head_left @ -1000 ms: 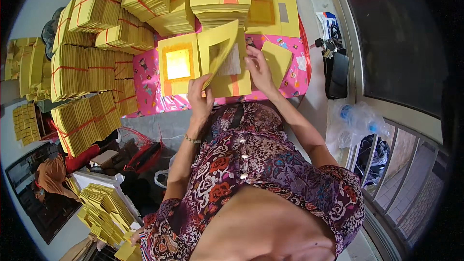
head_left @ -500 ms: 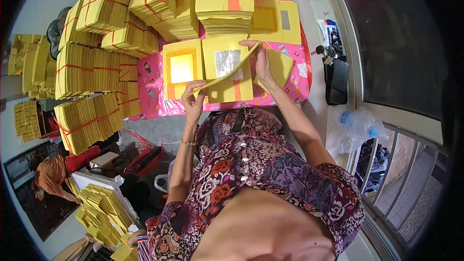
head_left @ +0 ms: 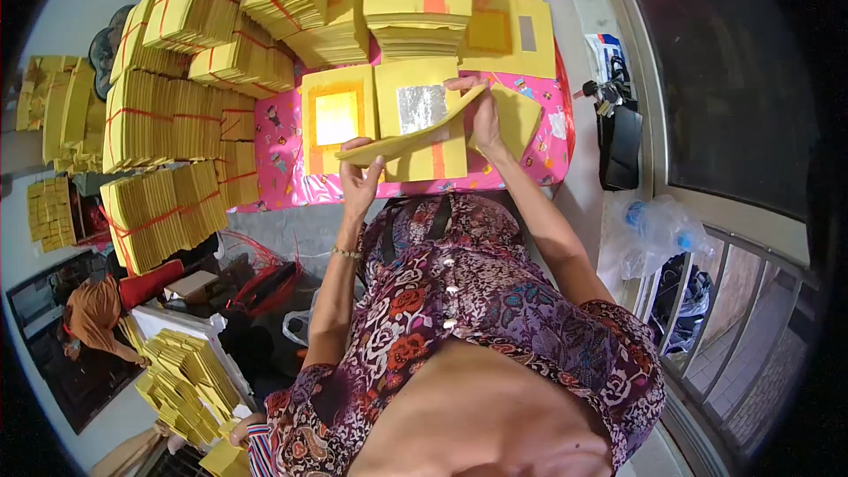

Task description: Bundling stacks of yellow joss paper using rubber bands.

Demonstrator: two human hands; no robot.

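A thin sheaf of yellow paper sheets [head_left: 408, 141] sags in a curve between my two hands, its edge toward me. My left hand [head_left: 359, 184] pinches its left end between thumb and fingers. The raised right end is gripped by my right hand [head_left: 484, 117]. Behind and beneath it lies yellow paper with a silver foil square [head_left: 422, 109] and a red-orange strip [head_left: 437, 160], partly hidden by the sheaf. To the left rests another yellow piece with a shiny gold square [head_left: 338, 124] framed in orange.
A pink patterned cloth [head_left: 281, 137] covers the table. Yellow bundles tied with red string [head_left: 163, 124] pile up at left; a tall yellow stack [head_left: 417, 22] stands behind. Keys [head_left: 606, 93] and a black case [head_left: 620, 148] lie right. Another person's striped sleeve [head_left: 260, 450] shows lower left.
The sheaf's right end has dropped slightly and its edge sags more evenly. My left thumb now presses the near side of its left end. The whole view has shifted slightly.
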